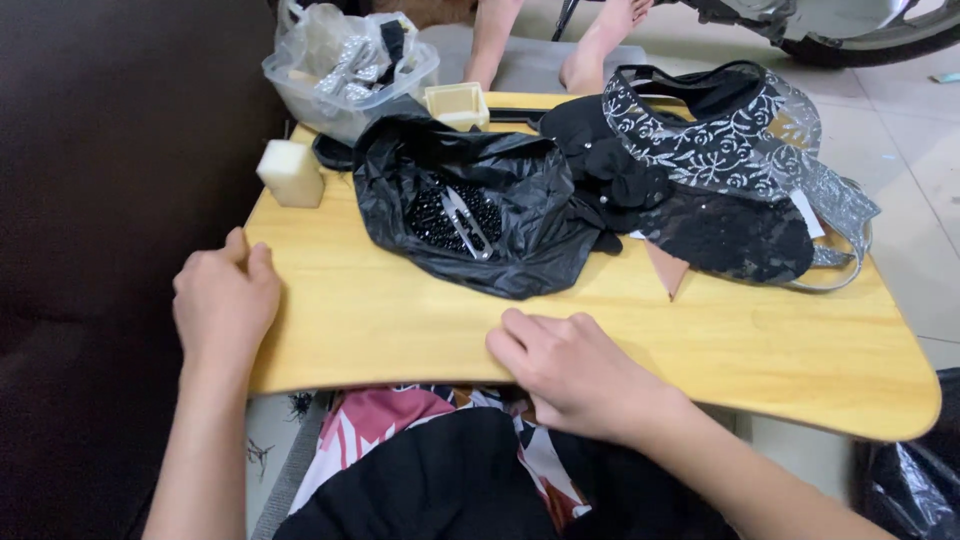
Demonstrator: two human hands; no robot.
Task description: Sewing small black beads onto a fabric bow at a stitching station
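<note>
My left hand (224,300) grips the left edge of a small wooden lap table (760,340), fingers curled over its rim. My right hand (565,365) rests on the table's near edge, fingers bent, nothing else in it. Just beyond, a black plastic bag (520,195) lies open with black beads (430,215) and small metal snips (465,222) inside. To the right lies a pile of black lace and silver-patterned fabric (720,150).
A pale foam block (291,172) stands at the table's far left. A clear plastic tub (345,70) with bagged silver pieces and a small cream box (457,104) sit at the back. Another person's bare feet (590,50) are beyond the table. Dark sofa on the left.
</note>
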